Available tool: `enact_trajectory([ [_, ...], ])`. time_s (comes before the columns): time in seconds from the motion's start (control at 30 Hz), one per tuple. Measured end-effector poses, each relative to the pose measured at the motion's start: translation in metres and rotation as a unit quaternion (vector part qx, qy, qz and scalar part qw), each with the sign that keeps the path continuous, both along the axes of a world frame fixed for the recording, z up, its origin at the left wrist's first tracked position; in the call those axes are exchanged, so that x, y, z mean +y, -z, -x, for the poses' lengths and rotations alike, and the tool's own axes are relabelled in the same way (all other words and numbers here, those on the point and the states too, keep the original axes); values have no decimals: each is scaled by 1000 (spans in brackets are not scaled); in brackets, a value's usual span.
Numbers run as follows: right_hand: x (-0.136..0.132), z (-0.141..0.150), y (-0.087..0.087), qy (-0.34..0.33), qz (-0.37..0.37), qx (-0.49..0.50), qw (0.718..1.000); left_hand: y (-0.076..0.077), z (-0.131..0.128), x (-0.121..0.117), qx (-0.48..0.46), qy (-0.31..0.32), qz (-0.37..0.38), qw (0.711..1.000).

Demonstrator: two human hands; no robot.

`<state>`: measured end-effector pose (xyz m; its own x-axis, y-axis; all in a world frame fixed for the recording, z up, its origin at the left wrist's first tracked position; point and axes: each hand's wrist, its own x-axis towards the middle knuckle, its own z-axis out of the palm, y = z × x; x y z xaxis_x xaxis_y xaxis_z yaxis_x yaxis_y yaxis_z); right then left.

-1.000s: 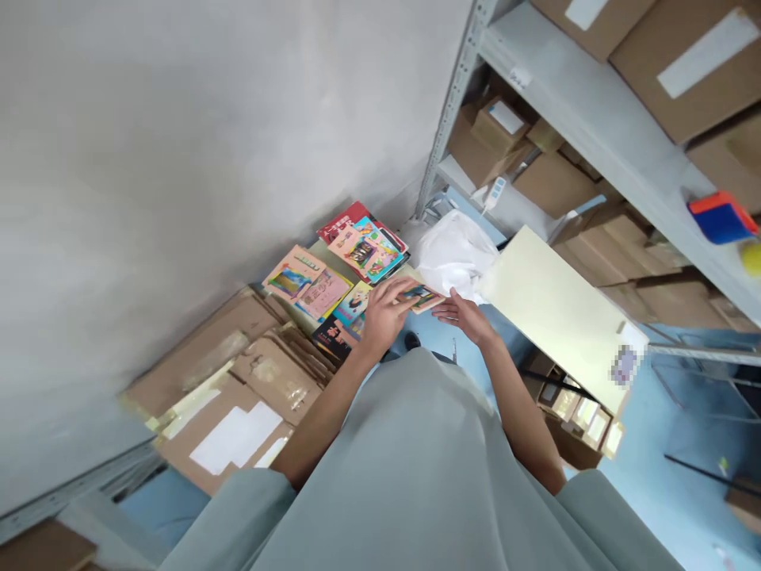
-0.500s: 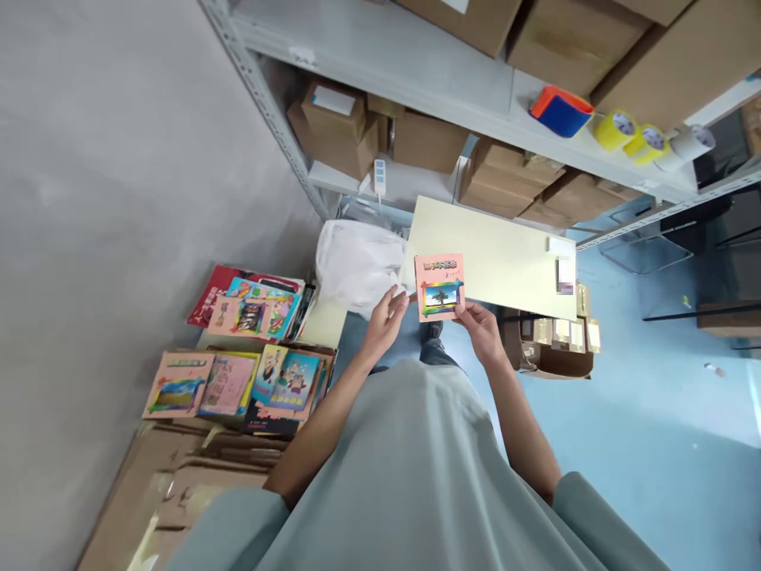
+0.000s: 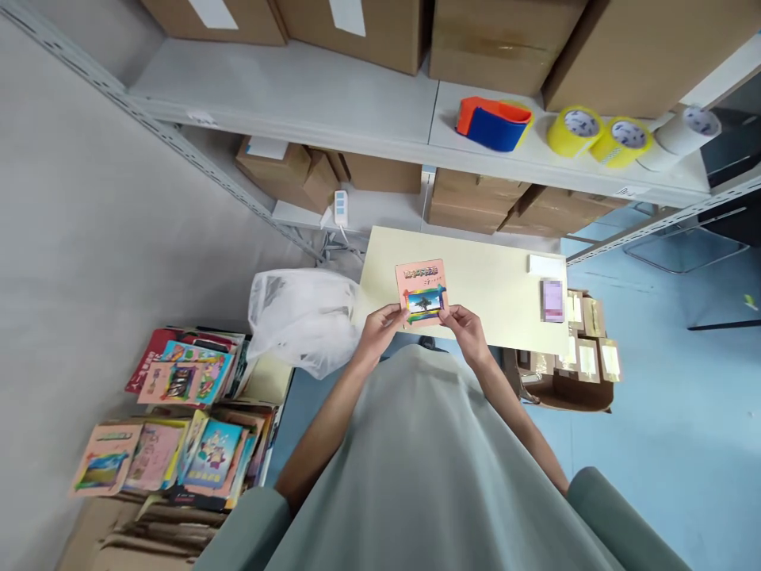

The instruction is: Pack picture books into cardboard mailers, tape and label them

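So the biggest thing here is the metal shelf rack point(image 3: 285, 87), loaded with brown boxes. Under its front edge there's the pale yellow bench point(image 3: 476, 274). Off to the left, well apart from that bench, sit the books in two messy stacks, one further back point(image 3: 184, 373) and one closer point(image 3: 208, 456), covers facing up. A white plastic bag point(image 3: 300, 317) slumps between the stacks and the bench, and a brown open carton point(image 3: 564, 388) with little boxes in it sits by the bench's right end.

Now the main bit: a small pink booklet point(image 3: 423, 284) with a tree picture on the cover. It's up front at the bench's near left part, and it looks held up rather than laid down. Left hand point(image 3: 380, 331) has the lower left corner, right hand point(image 3: 468, 329) the lower right. Fingers are pinching on both sides, thumbs on the front, pretty light grip as far as I can tell.

Imo the step here is just holding it and looking at the cover. Whatever move follows, it'd call for keeping both pinches level, so the thin thing doesn't bend, and easing one corner at a time.
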<state>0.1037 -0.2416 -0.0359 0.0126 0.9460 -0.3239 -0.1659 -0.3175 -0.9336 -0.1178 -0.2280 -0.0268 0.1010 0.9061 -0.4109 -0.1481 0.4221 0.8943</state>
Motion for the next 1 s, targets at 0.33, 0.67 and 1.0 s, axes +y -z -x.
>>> enact_trajectory([
  [0.33,44,-41,9,2,-16,3,1000,-13,-44,47,46,-8,-4,999],
  [0.67,63,-41,6,51,-73,-174,981,6,-65,67,58,-79,22,995],
  [1.0,68,-27,-15,-10,-37,-149,988,-9,-97,42,190,13,-141,972],
])
